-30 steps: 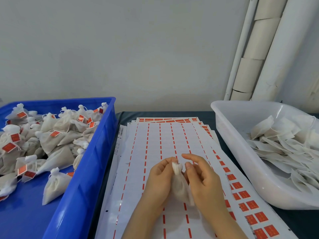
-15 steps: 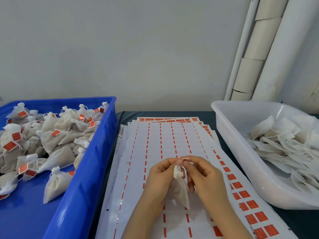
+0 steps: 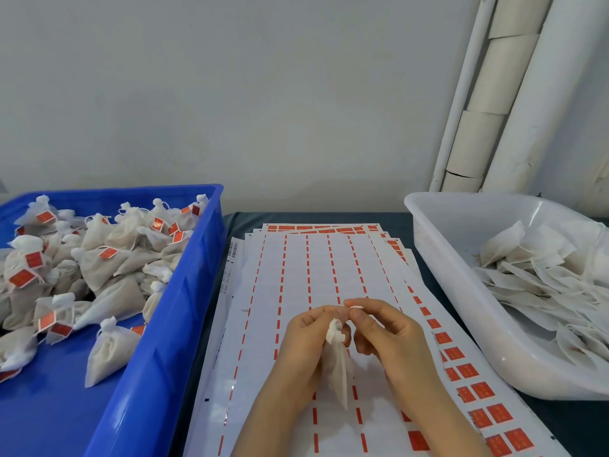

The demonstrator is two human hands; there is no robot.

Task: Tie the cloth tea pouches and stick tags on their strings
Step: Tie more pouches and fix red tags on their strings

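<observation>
Surface (image 3: 235, 222) under sheets (image 3: 313, 265) | left hand (image 3: 303, 341) grips pouch (image 3: 337, 367) neck | right hand (image 3: 392, 338) fingers (image 3: 372, 305), spread 1 s ago, now pinch its top | knot likely underway, tag pending

The pinched sliver (image 3: 356, 307), perhaps a tag, is unclear.

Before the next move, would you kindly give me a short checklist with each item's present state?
1. The left hand holds the pouch at its neck: ok.
2. Its neck is tied off: cannot tell.
3. The right hand pinches a small pale strip above it: ok.
4. Whether the strip is string or tag: cannot tell.
5. There are red tags on the sticker sheet by the right hand: ok.
6. The blue crate has room for it: ok.
</observation>
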